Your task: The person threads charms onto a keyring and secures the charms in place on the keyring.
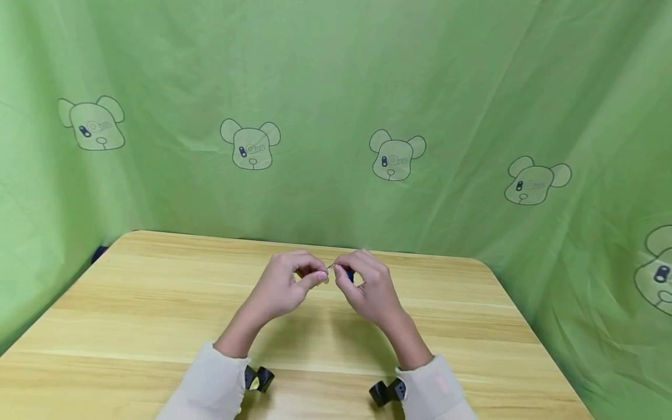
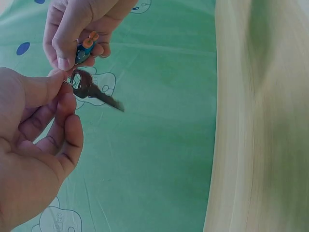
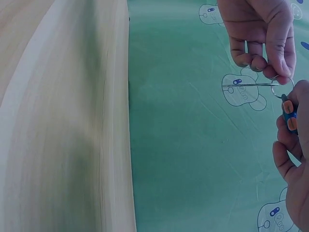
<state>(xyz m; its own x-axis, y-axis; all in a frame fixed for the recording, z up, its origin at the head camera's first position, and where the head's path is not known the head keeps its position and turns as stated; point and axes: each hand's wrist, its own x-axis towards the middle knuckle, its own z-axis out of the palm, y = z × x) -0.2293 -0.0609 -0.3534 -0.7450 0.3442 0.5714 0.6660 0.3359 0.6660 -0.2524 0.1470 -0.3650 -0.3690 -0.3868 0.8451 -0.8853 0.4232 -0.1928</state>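
Observation:
Above the table, my left hand (image 1: 287,284) and right hand (image 1: 371,287) meet fingertip to fingertip over a thin metal key ring (image 3: 274,93). A metal key (image 2: 94,92) hangs from that ring, its blade pointing away from the fingers in the left wrist view. Thumb and forefinger of the left hand pinch the ring. My right hand pinches the other side of it, where a small blue and orange charm (image 3: 290,116) sits against the fingers. Fingers partly hide both the ring and the charm.
A light wooden table (image 1: 157,315) lies beneath the hands. Green cloth (image 1: 325,70) printed with bear heads surrounds its back and sides. Black wrist devices (image 1: 387,393) are strapped near both light sleeves (image 1: 210,379).

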